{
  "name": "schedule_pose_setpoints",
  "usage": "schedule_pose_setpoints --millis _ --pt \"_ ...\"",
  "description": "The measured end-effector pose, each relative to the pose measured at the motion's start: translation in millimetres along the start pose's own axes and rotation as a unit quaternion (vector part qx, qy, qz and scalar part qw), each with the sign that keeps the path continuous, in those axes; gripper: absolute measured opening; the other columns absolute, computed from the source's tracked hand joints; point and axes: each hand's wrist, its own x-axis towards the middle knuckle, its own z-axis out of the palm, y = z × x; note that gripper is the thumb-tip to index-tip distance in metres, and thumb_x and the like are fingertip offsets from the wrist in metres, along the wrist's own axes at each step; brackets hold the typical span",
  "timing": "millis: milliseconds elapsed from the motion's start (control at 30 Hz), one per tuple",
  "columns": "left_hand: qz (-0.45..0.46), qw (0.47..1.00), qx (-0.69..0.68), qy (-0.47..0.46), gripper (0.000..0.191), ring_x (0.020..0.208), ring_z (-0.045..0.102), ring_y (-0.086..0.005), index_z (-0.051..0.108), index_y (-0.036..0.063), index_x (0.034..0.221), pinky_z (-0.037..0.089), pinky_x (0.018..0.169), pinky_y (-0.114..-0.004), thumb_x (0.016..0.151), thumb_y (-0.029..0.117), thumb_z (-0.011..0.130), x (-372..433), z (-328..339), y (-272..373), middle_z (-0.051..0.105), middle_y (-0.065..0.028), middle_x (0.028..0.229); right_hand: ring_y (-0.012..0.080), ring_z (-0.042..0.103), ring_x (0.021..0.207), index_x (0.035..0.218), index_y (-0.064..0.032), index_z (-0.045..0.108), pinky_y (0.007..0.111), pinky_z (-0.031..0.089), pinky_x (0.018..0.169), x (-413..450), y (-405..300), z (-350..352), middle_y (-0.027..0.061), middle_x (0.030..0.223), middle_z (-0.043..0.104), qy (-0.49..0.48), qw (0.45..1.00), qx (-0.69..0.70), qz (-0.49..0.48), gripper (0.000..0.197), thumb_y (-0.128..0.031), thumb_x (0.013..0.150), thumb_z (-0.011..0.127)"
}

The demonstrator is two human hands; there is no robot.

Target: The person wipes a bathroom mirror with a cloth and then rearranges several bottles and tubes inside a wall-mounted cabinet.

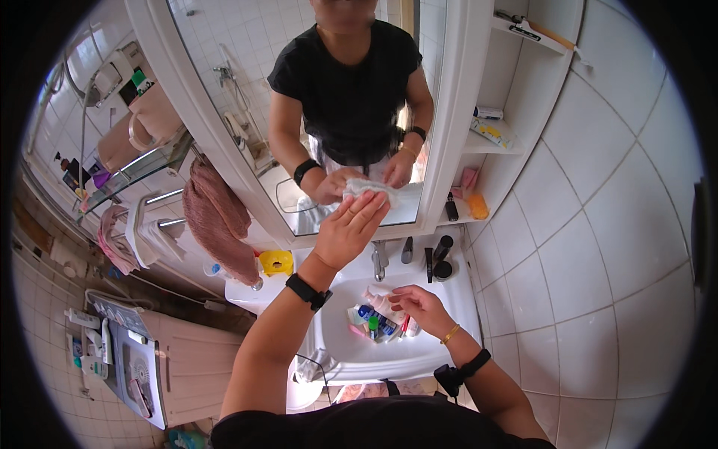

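My left hand (350,230) lies flat against the lower part of a mirror (235,112), pressing a white cloth (364,186) to the glass. The cloth is mostly covered by the fingers and blends with its reflection. Over the washbasin (387,359) hovers my right hand (423,311), empty, its fingers loosely bent and apart. Just beneath those fingers lies a pink pump bottle (384,306). Beside it in the basin are a blue bottle (378,320), a green-capped container (373,325) and several other toiletries. A chrome faucet (379,261) stands between the mirror and the basin.
Dark bottles and tubes (442,247) stand right of the faucet. A white shelf unit (496,140) borders the mirror. At left are a brown towel (216,219), a yellow holder (276,262), a glass shelf (134,168) and a washing machine (190,359). White tiles (594,269) cover the right wall.
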Motion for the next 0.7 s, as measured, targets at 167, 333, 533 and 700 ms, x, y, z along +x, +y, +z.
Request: schedule_pose_setpoints --millis 167,333,533,700 --pt "-0.018 0.998 -0.045 -0.037 0.038 0.129 0.056 -0.0205 0.067 0.0092 0.122 0.049 0.103 -0.038 0.084 0.01 0.061 -31.4 10.6 14.1 0.059 -0.0041 0.139 0.0204 0.065 0.114 0.124 0.0046 0.055 0.031 0.055 0.097 -6.1 8.4 0.1 0.0128 0.12 0.065 0.002 1.0 0.02 0.013 0.024 -0.005 0.102 0.05" --pt "-0.029 0.992 -0.107 -0.055 0.041 0.126 0.059 -0.0234 0.067 0.0118 0.121 0.051 0.1 -0.04 0.08 0.01 0.064 -25.5 -5.2 25.1 0.061 -0.0073 0.134 0.0202 0.064 0.116 0.124 0.0037 0.055 0.031 0.055 0.097 -12.4 9.3 -5.6 0.0131 0.119 0.065 0.009 1.0 -0.004 0.005 0.024 -0.005 0.101 0.05" --pt "-0.023 0.995 -0.059 0.072 0.042 0.127 0.057 -0.0238 0.066 0.0123 0.124 0.048 0.103 -0.041 0.082 0.011 0.062 70.9 -52.1 11.5 0.058 -0.0075 0.139 0.0204 0.065 0.113 0.126 0.0016 0.055 0.031 0.055 0.096 -16.3 -17.5 -8.2 0.0136 0.118 0.067 0.023 1.0 -0.01 -0.018 0.025 -0.005 0.102 0.05" --pt "-0.012 0.988 -0.011 0.152 0.041 0.129 0.056 -0.0237 0.065 0.0119 0.123 0.044 0.106 -0.041 0.083 0.014 0.064 130.9 -58.7 -0.9 0.058 -0.0073 0.139 0.02 0.066 0.11 0.126 0.0001 0.055 0.031 0.055 0.095 -21.6 -27.4 -12.2 0.0141 0.117 0.068 0.029 0.997 -0.042 -0.053 0.025 -0.006 0.102 0.049"
